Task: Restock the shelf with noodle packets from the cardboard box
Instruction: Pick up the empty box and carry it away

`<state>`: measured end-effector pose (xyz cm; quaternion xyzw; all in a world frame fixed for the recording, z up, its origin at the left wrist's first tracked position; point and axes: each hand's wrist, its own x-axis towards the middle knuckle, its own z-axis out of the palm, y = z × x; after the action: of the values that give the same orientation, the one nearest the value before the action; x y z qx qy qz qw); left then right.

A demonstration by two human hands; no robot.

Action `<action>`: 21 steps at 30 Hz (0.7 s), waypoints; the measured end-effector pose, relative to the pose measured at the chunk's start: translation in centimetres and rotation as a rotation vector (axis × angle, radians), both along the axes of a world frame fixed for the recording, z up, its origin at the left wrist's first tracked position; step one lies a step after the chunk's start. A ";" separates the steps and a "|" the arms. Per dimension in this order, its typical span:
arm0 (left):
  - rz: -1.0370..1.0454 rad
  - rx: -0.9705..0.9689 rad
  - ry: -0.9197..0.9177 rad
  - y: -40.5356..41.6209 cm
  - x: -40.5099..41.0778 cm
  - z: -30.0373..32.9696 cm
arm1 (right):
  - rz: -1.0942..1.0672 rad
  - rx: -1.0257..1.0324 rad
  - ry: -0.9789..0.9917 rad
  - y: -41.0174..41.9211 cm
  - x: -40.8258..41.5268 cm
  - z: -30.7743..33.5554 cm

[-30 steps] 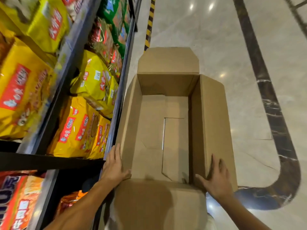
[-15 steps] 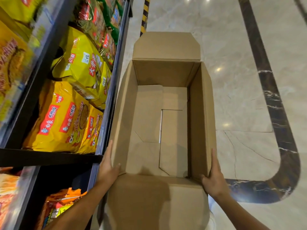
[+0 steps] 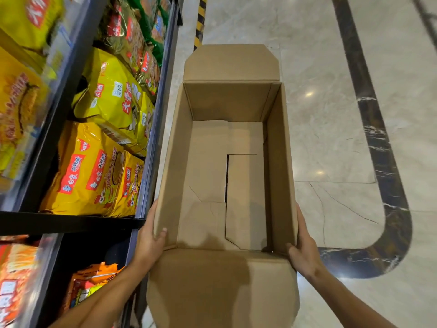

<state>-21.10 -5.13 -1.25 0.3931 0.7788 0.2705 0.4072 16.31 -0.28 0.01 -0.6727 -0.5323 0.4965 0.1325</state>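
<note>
Open brown cardboard box [image 3: 227, 185] held over pale marble floor [image 3: 331, 138], just right of black metal shelf [image 3: 71, 223]; only folded bottom flaps visible inside. Left hand [image 3: 149, 242] grips left wall, thumb hooked over rim inside, fingers outside. Right hand [image 3: 303, 252] grips right wall likewise. Yellow noodle packets [image 3: 94, 171] lie stacked on shelf beside box; orange packets [image 3: 87, 287] on tier below.

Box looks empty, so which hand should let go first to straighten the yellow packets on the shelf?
Probably the left hand: it holds the box wall nearest the yellow packets. The right hand is on the aisle side.
</note>
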 end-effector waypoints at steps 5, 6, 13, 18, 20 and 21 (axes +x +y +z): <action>-0.008 0.026 0.044 2.2 2.0 8.3 | -0.017 0.010 0.018 0.3 1.7 8.5; -0.004 0.020 0.047 2.8 2.4 10.4 | -0.030 0.016 0.017 0.5 2.1 10.7; -0.066 0.077 -0.003 7.7 4.9 29.0 | -0.120 0.044 -0.009 2.5 5.7 30.1; -0.103 0.134 -0.039 11.8 6.5 44.1 | -0.139 0.147 0.003 4.7 7.9 46.1; -0.119 0.168 -0.043 12.8 7.6 50.6 | -0.160 0.182 0.008 5.2 8.4 52.2; -0.124 0.198 -0.044 13.3 7.9 53.3 | -0.172 0.191 0.017 5.3 8.7 55.0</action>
<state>-13.16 8.18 52.07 0.4727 0.7134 0.3287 0.3994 24.98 5.00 54.99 -0.6960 -0.5165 0.4358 0.2427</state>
